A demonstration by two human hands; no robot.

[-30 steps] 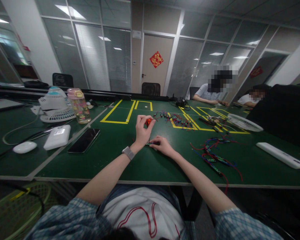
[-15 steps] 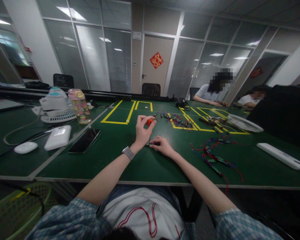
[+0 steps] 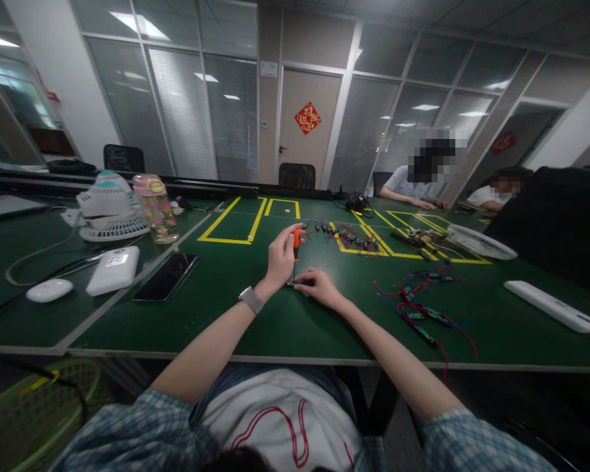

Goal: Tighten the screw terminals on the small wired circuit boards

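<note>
An orange-handled screwdriver [image 3: 296,240] stands nearly upright in my left hand [image 3: 280,257], whose fingers are closed round its handle. Its thin dark shaft points down to a small green circuit board [image 3: 290,284] on the table. My right hand [image 3: 319,288] rests on the tabletop and pinches the right end of that board, hiding much of it. Beyond my hands lies a row of small boards with red and blue wires [image 3: 354,237]. More wired circuit boards [image 3: 417,314] lie in a loose bunch right of my right hand.
On the green table [image 3: 216,328], a phone [image 3: 166,278], a white power bank [image 3: 113,270], a white mouse [image 3: 50,290], a bottle [image 3: 156,210] and a fan [image 3: 111,210] stand left. A long white device [image 3: 553,306] lies right. Two people sit at the far right.
My left fingers have shifted on the screwdriver, so more of its orange handle shows. My right hand stays in place on the board.
</note>
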